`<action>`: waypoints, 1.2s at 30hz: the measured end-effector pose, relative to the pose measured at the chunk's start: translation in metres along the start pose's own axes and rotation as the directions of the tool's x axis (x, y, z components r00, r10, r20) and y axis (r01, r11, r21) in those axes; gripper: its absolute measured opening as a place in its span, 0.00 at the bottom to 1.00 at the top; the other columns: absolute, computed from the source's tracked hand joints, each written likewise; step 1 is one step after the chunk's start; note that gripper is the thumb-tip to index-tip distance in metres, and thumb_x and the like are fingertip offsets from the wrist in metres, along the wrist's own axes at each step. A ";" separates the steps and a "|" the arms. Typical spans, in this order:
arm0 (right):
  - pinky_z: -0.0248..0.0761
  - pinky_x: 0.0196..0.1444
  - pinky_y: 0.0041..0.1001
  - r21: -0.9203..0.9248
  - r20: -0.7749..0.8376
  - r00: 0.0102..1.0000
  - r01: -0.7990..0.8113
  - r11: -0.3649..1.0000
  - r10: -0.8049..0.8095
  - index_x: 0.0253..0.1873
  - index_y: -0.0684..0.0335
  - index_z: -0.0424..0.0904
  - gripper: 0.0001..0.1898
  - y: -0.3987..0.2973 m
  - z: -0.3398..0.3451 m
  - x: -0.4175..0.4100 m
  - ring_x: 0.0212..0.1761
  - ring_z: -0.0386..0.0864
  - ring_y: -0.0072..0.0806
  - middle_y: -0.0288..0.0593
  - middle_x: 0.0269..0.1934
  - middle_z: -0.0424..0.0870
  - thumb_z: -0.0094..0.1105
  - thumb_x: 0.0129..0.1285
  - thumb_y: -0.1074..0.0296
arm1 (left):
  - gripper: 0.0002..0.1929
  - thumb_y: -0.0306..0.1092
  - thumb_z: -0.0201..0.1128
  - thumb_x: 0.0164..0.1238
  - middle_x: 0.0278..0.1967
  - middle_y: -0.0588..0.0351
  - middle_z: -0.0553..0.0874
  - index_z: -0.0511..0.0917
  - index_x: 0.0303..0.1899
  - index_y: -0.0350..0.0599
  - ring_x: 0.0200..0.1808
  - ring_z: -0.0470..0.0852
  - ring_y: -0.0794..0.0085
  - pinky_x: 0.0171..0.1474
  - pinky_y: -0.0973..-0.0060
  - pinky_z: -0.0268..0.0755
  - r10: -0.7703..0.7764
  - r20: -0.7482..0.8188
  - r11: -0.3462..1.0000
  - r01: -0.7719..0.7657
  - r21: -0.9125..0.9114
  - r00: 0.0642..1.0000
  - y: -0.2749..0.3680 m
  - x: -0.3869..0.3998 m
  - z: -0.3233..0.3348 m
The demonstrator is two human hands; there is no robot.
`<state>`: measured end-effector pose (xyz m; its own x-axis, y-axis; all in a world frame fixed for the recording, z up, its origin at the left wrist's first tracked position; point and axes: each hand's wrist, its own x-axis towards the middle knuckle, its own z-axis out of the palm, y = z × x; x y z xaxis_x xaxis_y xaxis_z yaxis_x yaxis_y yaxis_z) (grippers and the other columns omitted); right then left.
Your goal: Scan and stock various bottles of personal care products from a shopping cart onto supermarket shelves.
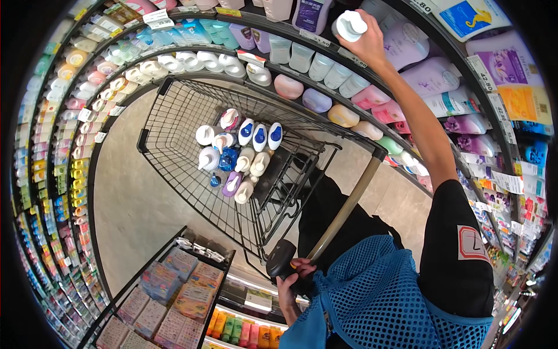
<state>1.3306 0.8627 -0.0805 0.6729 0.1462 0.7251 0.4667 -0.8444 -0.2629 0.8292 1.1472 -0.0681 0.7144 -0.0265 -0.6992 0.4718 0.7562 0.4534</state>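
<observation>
My right hand (371, 42) is raised to an upper shelf, its fingers wrapped around a bottle with a white cap (352, 25). Pale purple bottles (403, 43) lie just beside that hand. Low in the view, my left hand (293, 275) grips a black handheld barcode scanner (281, 259) near one end of the cart handle (348, 203). Before me stands a wire shopping cart (198, 208). Inside it several pump bottles stand upright, among them a purple bottle (232, 184), a blue bottle (228, 159) and bottles with blue-and-white tops (260, 137).
Curved by the lens, tiered shelves (279, 68) of toiletries with price tags run along the far side and both edges. A display stand (213, 301) of packaged sheets is at lower left. Colourful tubes (237, 329) line a lit shelf below. Grey floor (126, 183) shows left of the cart.
</observation>
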 end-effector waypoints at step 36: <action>0.71 0.26 0.32 -0.012 0.602 0.654 -0.567 -0.824 -0.459 0.72 0.59 0.43 0.59 -0.258 -0.070 -0.099 0.23 0.74 0.34 0.46 0.31 0.72 0.65 0.44 0.31 | 0.27 0.22 0.63 0.52 0.43 0.42 0.82 0.67 0.57 0.27 0.29 0.81 0.70 0.33 0.77 0.73 0.125 0.309 0.982 -0.162 0.097 0.943 0.046 -0.067 0.039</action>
<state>1.1029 1.0301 -0.0398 0.5711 0.7932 0.2115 -0.7730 0.6063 -0.1864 0.8237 1.1585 0.0214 0.8922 -0.1325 -0.4318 0.3977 0.6838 0.6118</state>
